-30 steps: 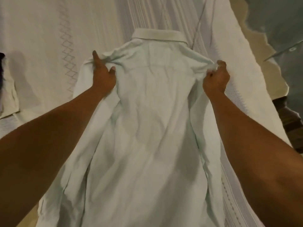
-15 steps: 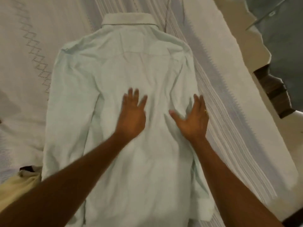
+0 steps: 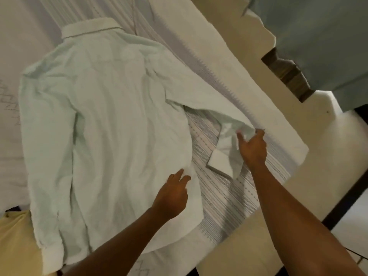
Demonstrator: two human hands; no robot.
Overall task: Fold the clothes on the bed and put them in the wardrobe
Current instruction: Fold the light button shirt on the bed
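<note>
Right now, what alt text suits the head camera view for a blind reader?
A person's right hand holds one sleeve of a pale green shirt spread collar-away on a striped bed cover, while the left hand rests on its side.

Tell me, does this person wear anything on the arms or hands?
No. Both forearms are bare to the picture's edge; the left hand and right hand show no glove or watch. A ring would be too blurred to tell.
</note>
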